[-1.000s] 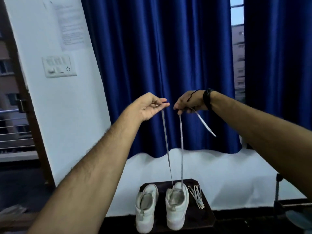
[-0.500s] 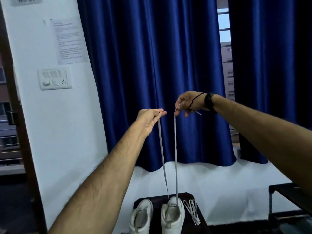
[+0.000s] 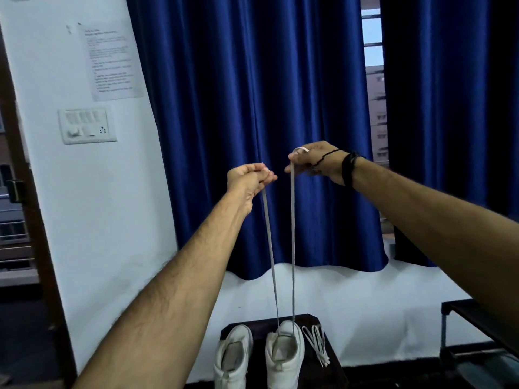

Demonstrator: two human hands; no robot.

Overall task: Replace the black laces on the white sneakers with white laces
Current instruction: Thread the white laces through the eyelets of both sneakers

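Observation:
Two white sneakers stand side by side on a small dark table (image 3: 331, 369) at the bottom of the view. A white lace (image 3: 292, 248) runs through the front of the right sneaker (image 3: 285, 357), and both its ends rise taut to my raised hands. My left hand (image 3: 248, 178) pinches one end; my right hand (image 3: 314, 161) grips the other, with the lace looped over its fingers. The left sneaker (image 3: 233, 357) has no lace in it. A second white lace (image 3: 317, 343) lies bundled on the table to the right of the shoes. No black lace is visible.
Blue curtains (image 3: 252, 122) hang behind the hands, with a window gap at the upper right. A white wall with a switch panel (image 3: 87, 124) and a paper notice stands at left. A dark metal rack (image 3: 477, 332) sits at the lower right.
Both hands have stayed raised with the lace ends. The loose tail that hung from my right hand is now wound over its fingers. The camera has tilted and the shoes sit lower in view.

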